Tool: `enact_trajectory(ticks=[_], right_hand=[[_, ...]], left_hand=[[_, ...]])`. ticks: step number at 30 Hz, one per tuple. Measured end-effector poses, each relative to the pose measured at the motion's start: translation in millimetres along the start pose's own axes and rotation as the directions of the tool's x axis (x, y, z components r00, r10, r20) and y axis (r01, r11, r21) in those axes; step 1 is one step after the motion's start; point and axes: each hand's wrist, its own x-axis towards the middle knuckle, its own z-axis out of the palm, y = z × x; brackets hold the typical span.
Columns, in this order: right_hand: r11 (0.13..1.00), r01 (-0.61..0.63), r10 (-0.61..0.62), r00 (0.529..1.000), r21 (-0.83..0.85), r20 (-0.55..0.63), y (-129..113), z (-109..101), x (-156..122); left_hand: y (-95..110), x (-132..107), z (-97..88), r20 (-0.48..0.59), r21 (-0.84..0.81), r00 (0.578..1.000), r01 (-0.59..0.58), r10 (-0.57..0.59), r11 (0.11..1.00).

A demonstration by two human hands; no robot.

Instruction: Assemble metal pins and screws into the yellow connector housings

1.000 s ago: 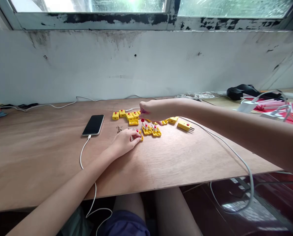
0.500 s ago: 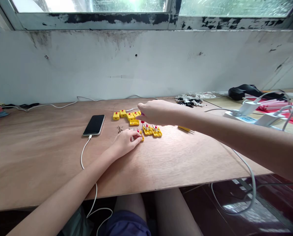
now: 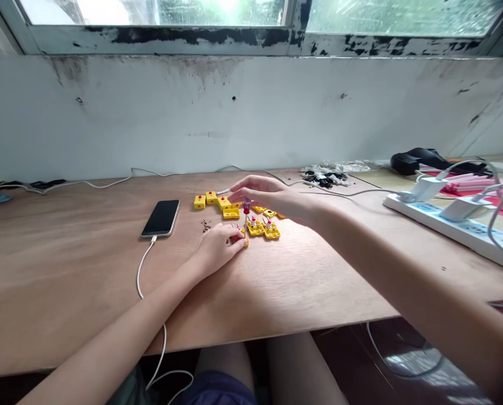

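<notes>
Head view: on the wooden desk [image 3: 66,270], the left hand [image 3: 216,248] pinches a small yellow block [image 3: 245,243] with its fingers, while the right hand [image 3: 274,197] arches open beside a red-topped pin [image 3: 247,206], above other yellow blocks [image 3: 255,228].

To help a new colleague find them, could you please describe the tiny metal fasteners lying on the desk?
On the plywood desk below the window, find the black smartphone. Just right of it, short of the yellow blocks, lies a small scatter of tiny metal fasteners, dull and loose, unlike the bright blocks beside them.
</notes>
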Motion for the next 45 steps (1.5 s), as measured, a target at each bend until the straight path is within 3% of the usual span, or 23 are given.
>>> enact_trajectory(ticks=[4,9,12,15,17,19,22,24,27,31,35,39,42,45], right_hand=[[0.987,0.153,-0.164,0.941,-0.057,-0.297,25,15,0],[0.927,0.148,-0.295,0.855,-0.345,-0.426,24,33,-1],[0.884,0.110,-0.362,0.774,-0.454,-0.519,26,40,-4],[0.821,0.133,-0.473,0.704,-0.556,-0.530,30,46,-3],[0.804,0.160,-0.495,0.715,-0.573,-0.494,29,47,0],[0.846,0.167,-0.422,0.790,-0.507,-0.444,26,45,4],[0.955,0.172,-0.241,0.926,-0.243,-0.290,21,36,8],[0.979,0.196,-0.202,0.963,-0.054,-0.178,21,30,8],[0.972,0.233,-0.234,0.944,-0.032,-0.233,26,26,5],[0.936,0.128,-0.272,0.854,-0.327,-0.444,29,31,1],[0.830,-0.005,-0.347,0.779,-0.558,-0.523,31,35,-1],[0.696,-0.049,-0.479,0.711,-0.716,-0.515,33,39,-3],[0.705,-0.004,-0.491,0.718,-0.709,-0.494,30,42,-6],[0.839,0.097,-0.381,0.807,-0.536,-0.450,21,43,-13]], left_hand=[[-1,0,1.3,0.004,-0.020,0.999,0.032,-0.032,0.999],[0,-1,0.4,0.005,-0.013,1.000,0.021,-0.021,1.000],[1,-1,-0.2,0.008,-0.016,1.000,0.026,-0.026,1.000],[1,-1,-0.4,0.004,-0.019,1.000,0.018,-0.018,1.000],[1,-1,-0.1,0.001,-0.021,1.000,0.015,-0.015,1.000],[1,-1,0.2,-0.002,-0.017,1.000,0.023,-0.023,1.000],[1,-1,0.3,-0.003,0.005,0.999,0.041,-0.041,0.999],[2,0,-0.4,0.013,0.019,0.999,0.043,-0.043,0.999],[4,1,-1.7,0.040,0.020,0.997,0.064,-0.064,0.998],[5,0,-1.2,0.028,0.001,0.995,0.092,-0.092,0.996],[4,0,0.2,0.044,-0.027,0.996,0.078,-0.076,0.997],[3,-1,-0.4,0.047,-0.034,0.996,0.074,-0.072,0.997],[4,-1,-1.3,0.036,-0.011,0.997,0.064,-0.063,0.998],[4,-1,-2.4,0.030,0.001,0.999,0.034,-0.034,0.999]])
